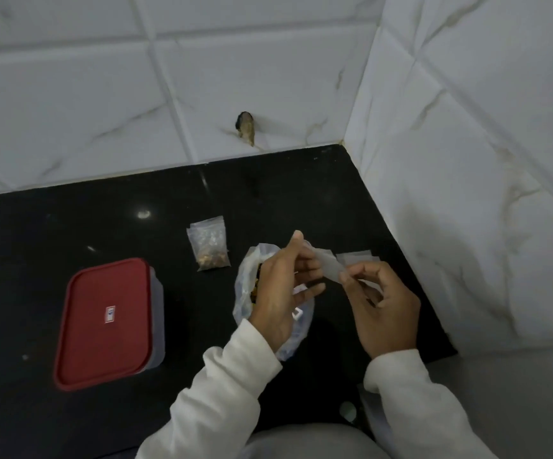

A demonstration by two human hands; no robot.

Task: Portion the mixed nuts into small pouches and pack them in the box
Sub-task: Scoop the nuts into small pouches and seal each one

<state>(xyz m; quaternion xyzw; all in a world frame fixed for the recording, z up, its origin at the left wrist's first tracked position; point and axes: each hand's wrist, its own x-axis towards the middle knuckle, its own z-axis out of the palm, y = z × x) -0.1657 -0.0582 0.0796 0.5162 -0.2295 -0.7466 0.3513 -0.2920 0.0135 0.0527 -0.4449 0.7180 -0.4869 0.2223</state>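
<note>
Both hands hold a small empty clear pouch (330, 265) above the black counter. My left hand (285, 286) pinches its left end and my right hand (378, 299) pinches its right end. Under my left hand lies a large open plastic bag (245, 279) of mixed nuts, partly hidden by the hand. A filled small pouch (209, 245) with nuts at its bottom lies flat behind it. More empty pouches (356, 256) lie just beyond my right hand. The box (109, 321), clear with a red lid on, sits at the left.
The black counter (53, 226) ends at white tiled walls behind and on the right, forming a corner. A dark hole (246, 125) marks the back wall. The counter's right edge drops off near my right sleeve.
</note>
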